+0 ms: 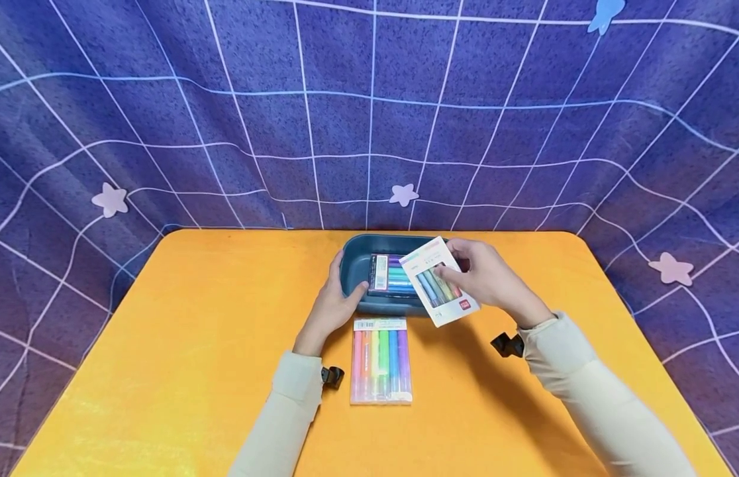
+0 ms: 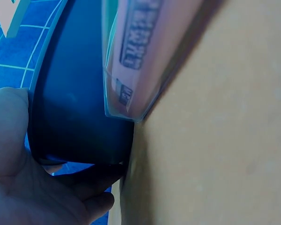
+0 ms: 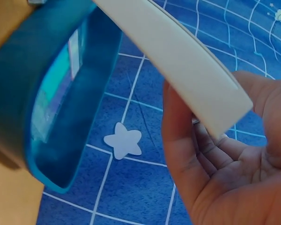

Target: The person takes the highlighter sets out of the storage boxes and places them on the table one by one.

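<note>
A dark teal plastic bin (image 1: 351, 265) stands at the back of the table. My left hand (image 1: 334, 301) grips its left end, thumb at the front rim and fingers round the outer wall. Inside the bin lies a pack of markers (image 1: 399, 275) in purple, green and blue. My right hand (image 1: 479, 275) pinches a white windowed box of coloured pens (image 1: 432, 275), tilted over the bin's right part; in the right wrist view the box (image 3: 187, 65) shows its edge above the rim. In front of the bin, a clear pack of rainbow highlighters (image 1: 381, 361) lies flat.
The table (image 1: 226, 344) has a yellow-orange top. Behind it hangs a blue grid-patterned curtain (image 1: 340, 126) with star shapes, close to the table's back edge. Both wrists carry a small black camera mount (image 1: 332, 377).
</note>
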Demonstrator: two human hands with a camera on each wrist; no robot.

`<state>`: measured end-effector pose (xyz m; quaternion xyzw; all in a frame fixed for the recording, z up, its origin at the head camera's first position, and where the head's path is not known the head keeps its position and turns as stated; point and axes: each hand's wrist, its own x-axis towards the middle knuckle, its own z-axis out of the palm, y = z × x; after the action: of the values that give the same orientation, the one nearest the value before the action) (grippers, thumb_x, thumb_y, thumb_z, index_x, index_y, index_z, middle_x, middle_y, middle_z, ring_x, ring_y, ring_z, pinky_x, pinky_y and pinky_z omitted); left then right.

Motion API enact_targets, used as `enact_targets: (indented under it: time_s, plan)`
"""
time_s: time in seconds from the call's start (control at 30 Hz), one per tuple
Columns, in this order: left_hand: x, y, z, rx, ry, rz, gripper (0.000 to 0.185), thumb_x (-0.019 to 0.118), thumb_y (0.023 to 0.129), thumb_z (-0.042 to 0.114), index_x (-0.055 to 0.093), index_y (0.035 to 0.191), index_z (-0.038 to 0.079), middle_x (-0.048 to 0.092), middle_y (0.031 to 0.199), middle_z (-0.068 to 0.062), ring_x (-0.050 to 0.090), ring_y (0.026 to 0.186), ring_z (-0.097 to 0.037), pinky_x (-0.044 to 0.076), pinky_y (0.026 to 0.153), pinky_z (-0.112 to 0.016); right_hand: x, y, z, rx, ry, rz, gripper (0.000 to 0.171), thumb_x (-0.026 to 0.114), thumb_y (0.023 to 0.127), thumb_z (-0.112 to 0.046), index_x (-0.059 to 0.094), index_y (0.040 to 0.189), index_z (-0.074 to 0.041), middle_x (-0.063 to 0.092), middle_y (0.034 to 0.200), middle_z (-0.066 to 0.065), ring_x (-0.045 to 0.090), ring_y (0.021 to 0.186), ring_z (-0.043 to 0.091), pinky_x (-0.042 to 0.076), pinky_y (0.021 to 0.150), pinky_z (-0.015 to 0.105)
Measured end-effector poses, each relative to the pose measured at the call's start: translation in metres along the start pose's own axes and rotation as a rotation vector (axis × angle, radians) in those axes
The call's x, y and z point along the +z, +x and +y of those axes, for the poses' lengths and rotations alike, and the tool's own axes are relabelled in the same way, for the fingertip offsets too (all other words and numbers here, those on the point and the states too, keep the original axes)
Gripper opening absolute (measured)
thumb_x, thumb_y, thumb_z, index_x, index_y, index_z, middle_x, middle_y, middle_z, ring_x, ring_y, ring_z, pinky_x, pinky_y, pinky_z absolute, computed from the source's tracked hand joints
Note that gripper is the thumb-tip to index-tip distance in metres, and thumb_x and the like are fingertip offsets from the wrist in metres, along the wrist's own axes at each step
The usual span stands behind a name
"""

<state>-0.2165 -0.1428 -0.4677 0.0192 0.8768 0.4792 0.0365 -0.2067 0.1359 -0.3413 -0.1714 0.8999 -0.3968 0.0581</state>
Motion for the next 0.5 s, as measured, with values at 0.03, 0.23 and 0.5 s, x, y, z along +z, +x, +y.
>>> enact_targets:
  time_s: [0.03,0.23,0.5]
  plan:
    - [0.000,0.000,0.000,0.003,-0.003,0.001,0.088,0.060,0.099,0.042,0.000,0.162,0.028,0.025,0.168,-0.013,0.033,0.150,-0.042,0.030,0.119,-0.065,0.001,-0.002,0.001,0.001,0.011,0.003,0.014,0.067,0.095,-0.011,0.066,0.105,-0.003,0.072,0.092,0.014,0.065,0.070,0.014,0.056,0.056,0.024]
    - [0.000,-0.001,0.001,-0.007,-0.005,0.005,0.088,0.060,0.099,0.042,0.001,0.162,0.029,0.025,0.168,-0.013,0.032,0.151,-0.041,0.030,0.119,-0.065,0.006,-0.011,0.006,0.032,0.053,0.020,0.016,0.068,0.094,-0.012,0.064,0.107,-0.002,0.072,0.093,0.014,0.067,0.074,0.015,0.055,0.058,0.024]
    - [0.000,-0.001,0.001,-0.005,0.001,0.000,0.088,0.060,0.099,0.042,0.000,0.162,0.031,0.025,0.168,-0.013,0.032,0.151,-0.041,0.030,0.119,-0.065,0.012,-0.021,0.018,0.074,0.102,0.034,0.020,0.067,0.095,-0.013,0.063,0.112,-0.004,0.071,0.096,0.014,0.069,0.079,0.017,0.057,0.062,0.025]
